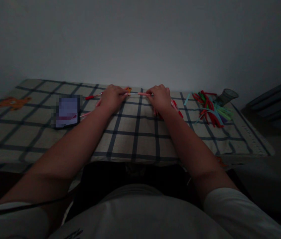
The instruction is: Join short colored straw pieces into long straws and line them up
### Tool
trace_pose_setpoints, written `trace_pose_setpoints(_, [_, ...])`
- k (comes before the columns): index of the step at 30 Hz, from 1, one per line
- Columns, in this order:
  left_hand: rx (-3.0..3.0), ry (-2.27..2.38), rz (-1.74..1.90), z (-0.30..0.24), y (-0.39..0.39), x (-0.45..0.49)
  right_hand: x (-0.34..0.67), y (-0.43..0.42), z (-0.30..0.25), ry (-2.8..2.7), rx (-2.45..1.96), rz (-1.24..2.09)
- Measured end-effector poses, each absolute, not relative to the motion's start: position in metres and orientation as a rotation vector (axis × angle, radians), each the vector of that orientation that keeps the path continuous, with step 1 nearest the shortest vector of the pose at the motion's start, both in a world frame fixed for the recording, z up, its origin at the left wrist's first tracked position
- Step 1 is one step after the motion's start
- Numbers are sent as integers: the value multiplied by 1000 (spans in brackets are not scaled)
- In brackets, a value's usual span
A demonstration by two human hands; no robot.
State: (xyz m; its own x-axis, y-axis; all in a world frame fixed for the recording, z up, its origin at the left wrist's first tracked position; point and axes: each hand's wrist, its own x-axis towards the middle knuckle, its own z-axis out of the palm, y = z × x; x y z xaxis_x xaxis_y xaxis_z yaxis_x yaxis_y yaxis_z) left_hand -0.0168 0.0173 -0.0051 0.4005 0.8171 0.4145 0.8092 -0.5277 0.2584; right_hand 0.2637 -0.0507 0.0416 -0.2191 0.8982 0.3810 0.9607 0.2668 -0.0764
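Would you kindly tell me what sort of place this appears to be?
Probably a room in a home, judging by the checked tablecloth, the colourful strips on it and the plain wall behind.

A thin, pink-and-white stick-like piece is stretching straight and nearly level, side to side, between left hand and right hand, showing white in the middle and pink toward the right fingertips, its material staying too dim to tell.
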Motion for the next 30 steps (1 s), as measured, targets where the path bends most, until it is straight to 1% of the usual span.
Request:
trace_pose_setpoints(3, [2524, 1642, 830, 3, 5, -8, 263, -51, 41, -2208, -1671, -243])
trace_pose_setpoints(11, [2518, 1587, 824, 9, -9, 0, 255, -57, 45, -2277, -1653, -214])
trace_pose_setpoints(18, [2612, 1487, 702, 14, -10, 2, 252, -58, 43, -2330, -1592, -230])
trace_pose_setpoints(25, [2662, 1493, 628, 13, -9, 4, 252, -60, 44, -2342, -1565, -222])
trace_pose_setpoints(30, [2670, 1486, 630, 12, -10, 4, 252, -61, 44, -2329, -1563, -204])
